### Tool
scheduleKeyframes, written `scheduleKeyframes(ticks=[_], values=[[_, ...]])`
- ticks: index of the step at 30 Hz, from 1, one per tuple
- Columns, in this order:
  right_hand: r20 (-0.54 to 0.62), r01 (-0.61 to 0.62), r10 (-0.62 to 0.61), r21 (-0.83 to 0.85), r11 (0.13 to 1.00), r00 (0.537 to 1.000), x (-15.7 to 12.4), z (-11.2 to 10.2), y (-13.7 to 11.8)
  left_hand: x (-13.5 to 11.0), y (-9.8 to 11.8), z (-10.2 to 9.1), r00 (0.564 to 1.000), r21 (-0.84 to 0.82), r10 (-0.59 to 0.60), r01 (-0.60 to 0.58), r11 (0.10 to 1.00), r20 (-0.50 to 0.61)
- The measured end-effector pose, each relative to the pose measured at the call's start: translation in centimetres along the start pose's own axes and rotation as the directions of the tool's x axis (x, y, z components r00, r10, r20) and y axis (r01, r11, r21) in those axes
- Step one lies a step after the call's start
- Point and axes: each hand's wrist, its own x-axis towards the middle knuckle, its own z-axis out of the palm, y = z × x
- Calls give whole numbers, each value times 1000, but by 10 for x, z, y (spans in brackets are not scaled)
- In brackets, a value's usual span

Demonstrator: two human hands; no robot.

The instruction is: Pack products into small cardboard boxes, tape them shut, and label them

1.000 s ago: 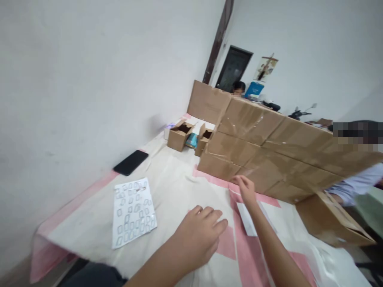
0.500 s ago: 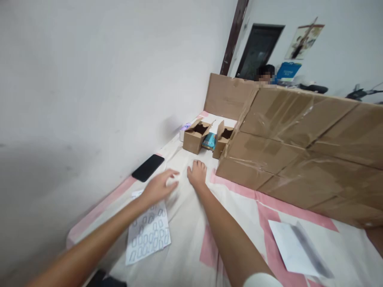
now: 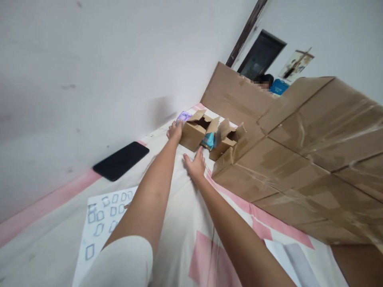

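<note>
My left hand (image 3: 174,132) is at the left side of a small open cardboard box (image 3: 191,135), just in front of a purple-and-white pack (image 3: 183,116). Its fingers look apart and slightly bent; whether they touch the pack or the box I cannot tell. Close to the cloth, my right hand (image 3: 196,164) has its thumb and fingers spread and holds nothing. It lies in front of a blue packet (image 3: 208,140), which sits between the first box and a second small open cardboard box (image 3: 223,146). The insides of both boxes are mostly hidden.
A black phone (image 3: 121,160) lies along the wall at left. Under my left arm is a paper sheet (image 3: 98,223) with drawn outlines. A folded white paper (image 3: 287,259) lies at lower right. Taped cardboard cartons (image 3: 299,159) form a barrier, with a person's head (image 3: 263,81) behind.
Both hands have reached forward, the left going farther, up to the purple pack and first box. The view has tilted and moved closer to the boxes.
</note>
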Motion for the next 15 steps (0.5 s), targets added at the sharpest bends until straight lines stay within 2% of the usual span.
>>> scheduleKeyframes(ticks=[2,5,9,12,15], values=[[29,32,-32,3,999,999,4,1,1,5,-7,2,999,10,-37,38,999,-27],[45,50,-50,12,999,998,3,1,4,11,-8,0,999,6,-48,48,999,-11],[16,41,-41,23,999,999,1,1,8,15,-7,-4,999,-4,-47,47,999,-1],[-19,39,-38,47,998,999,3,3,12,12,-9,-9,1000,0,-22,22,1000,1],[-40,83,-80,86,993,996,4,1,13,0,-5,-23,999,20,42,-42,999,33]])
